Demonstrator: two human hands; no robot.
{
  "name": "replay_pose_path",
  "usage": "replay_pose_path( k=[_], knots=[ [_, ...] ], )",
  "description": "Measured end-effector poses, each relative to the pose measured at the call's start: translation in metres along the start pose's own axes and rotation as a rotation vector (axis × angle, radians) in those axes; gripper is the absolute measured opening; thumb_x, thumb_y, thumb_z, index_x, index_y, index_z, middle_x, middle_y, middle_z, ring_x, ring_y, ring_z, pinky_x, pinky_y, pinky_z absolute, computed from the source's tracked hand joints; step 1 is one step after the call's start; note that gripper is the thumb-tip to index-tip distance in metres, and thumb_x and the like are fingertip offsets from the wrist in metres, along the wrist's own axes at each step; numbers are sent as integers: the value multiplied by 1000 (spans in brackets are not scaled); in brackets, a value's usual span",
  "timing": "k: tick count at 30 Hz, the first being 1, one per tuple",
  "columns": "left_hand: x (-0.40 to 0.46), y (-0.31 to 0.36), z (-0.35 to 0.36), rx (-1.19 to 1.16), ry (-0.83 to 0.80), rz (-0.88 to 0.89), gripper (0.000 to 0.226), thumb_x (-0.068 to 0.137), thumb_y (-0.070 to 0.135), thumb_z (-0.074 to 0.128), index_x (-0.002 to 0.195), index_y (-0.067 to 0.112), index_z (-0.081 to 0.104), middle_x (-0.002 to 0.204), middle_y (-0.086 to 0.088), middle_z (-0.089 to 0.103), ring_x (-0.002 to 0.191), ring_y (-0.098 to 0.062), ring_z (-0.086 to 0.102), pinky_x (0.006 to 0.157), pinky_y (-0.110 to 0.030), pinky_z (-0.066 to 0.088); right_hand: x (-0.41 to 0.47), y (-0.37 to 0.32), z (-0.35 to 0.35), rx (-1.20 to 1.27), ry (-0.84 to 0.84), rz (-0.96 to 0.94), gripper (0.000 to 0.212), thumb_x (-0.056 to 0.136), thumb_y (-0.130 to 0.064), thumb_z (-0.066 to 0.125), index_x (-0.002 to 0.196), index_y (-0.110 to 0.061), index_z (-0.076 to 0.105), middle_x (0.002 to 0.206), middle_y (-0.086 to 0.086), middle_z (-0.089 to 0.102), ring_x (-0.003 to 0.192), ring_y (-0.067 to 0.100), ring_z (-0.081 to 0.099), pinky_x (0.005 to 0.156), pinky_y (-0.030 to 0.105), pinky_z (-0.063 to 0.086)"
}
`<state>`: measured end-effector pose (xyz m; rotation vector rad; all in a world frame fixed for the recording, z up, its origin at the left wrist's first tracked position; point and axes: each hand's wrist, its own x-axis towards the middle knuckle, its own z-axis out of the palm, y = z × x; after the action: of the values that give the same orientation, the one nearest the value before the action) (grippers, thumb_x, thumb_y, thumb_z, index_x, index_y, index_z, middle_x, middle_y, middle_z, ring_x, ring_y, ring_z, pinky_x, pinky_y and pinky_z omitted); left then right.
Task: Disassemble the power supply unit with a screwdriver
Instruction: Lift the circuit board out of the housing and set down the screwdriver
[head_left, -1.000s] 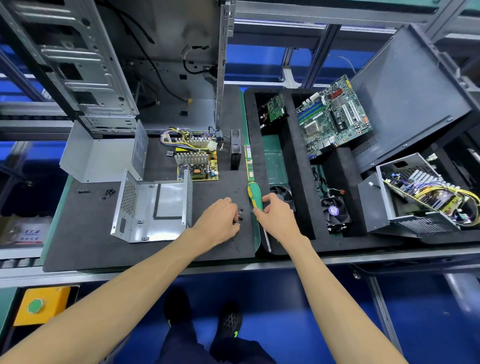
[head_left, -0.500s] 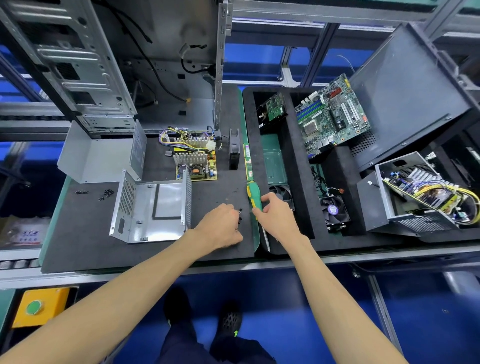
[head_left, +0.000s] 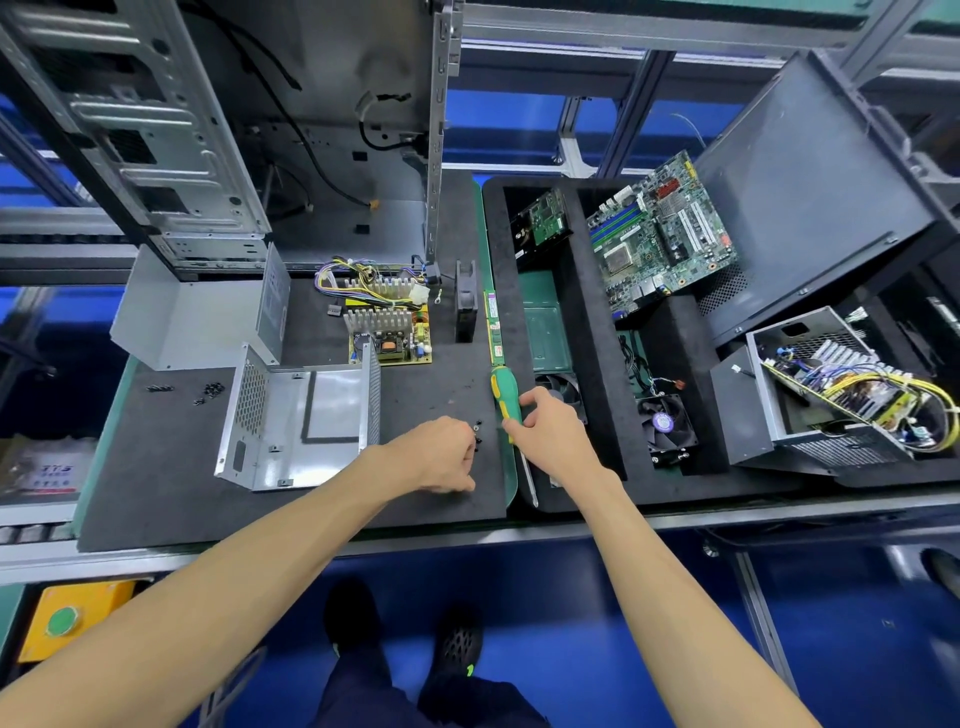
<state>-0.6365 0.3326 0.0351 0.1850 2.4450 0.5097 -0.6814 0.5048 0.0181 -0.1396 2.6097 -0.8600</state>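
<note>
Head view: right hand (head_left: 553, 441) grips green-and-yellow-handled screwdriver (head_left: 506, 402) at grey mat's (head_left: 156, 467) right edge; left hand (head_left: 441, 457), fingers curled, gathers small black screws (head_left: 477, 434), seemingly corralling loose fasteners.

The bench (head_left: 156, 499) wears a dark mat. On it: an open metal casing (head_left: 306, 415) at centre, a bent cover (head_left: 187, 317) at ten o'clock, a circuit board (head_left: 389, 332) at twelve, loose screws (head_left: 210, 389) at nine, a green-handled screwdriver (head_left: 506, 400) and a black foam tray (head_left: 597, 483) at three.
</note>
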Motion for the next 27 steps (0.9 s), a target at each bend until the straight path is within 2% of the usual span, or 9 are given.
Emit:
replay_pose_path(
  k=[3, 6, 10, 14, 17, 21, 27],
  knots=[
    [-2, 1, -1, 27, 15, 33, 21, 77, 17, 72, 61, 20, 59, 71, -1, 70, 70, -18, 64, 64, -27, 48, 1, -1, -2, -20, -11, 10, 36, 95, -32, 69, 125, -16, 57, 88, 3, 71, 82, 17, 68, 72, 34, 55],
    [-6, 3, 1, 115, 60, 62, 22, 75, 21, 70, 61, 21, 53, 76, -1, 65, 72, -20, 60, 63, -31, 49, 2, -2, -5, -38, -28, 20, 37, 95, -35, 69, 124, -17, 56, 92, 1, 71, 84, 16, 67, 69, 32, 51],
    [-6, 0, -2, 137, 139, 70, 11, 74, 27, 64, 69, 17, 63, 80, 1, 67, 77, -22, 62, 65, -32, 53, 3, -4, -7, -80, -19, 28, 37, 96, -46, 64, 120, -19, 56, 91, 0, 68, 85, 17, 65, 72, 34, 50],
    [2, -2, -22, 37, 323, -4, 9, 74, 32, 63, 70, 25, 58, 83, 8, 65, 80, -21, 60, 69, -32, 50, 6, -7, -11, -63, 41, 49, 37, 97, -46, 60, 122, -20, 56, 103, 5, 66, 95, 21, 61, 76, 34, 44],
    [12, -2, -34, -21, 415, -101, 9, 75, 28, 64, 74, 19, 62, 82, 1, 66, 79, -26, 62, 68, -33, 50, 7, -12, -13, -51, 78, 13, 33, 98, -41, 59, 122, -19, 55, 106, 6, 63, 94, 20, 59, 74, 34, 44],
    [25, -3, -36, -41, 387, -178, 15, 80, 22, 62, 83, 8, 66, 84, -8, 69, 82, -33, 64, 71, -38, 56, 8, -20, -14, -49, 116, -27, 34, 99, -38, 60, 125, -18, 54, 115, 4, 54, 100, 22, 56, 81, 36, 48],
    [34, -12, -32, -42, 361, -166, 10, 85, 19, 64, 84, 9, 65, 88, -9, 69, 86, -34, 65, 74, -42, 57, 13, -26, -18, -59, 93, -44, 36, 97, -30, 63, 129, -19, 52, 121, 6, 51, 109, 26, 55, 90, 44, 51]
  ],
)
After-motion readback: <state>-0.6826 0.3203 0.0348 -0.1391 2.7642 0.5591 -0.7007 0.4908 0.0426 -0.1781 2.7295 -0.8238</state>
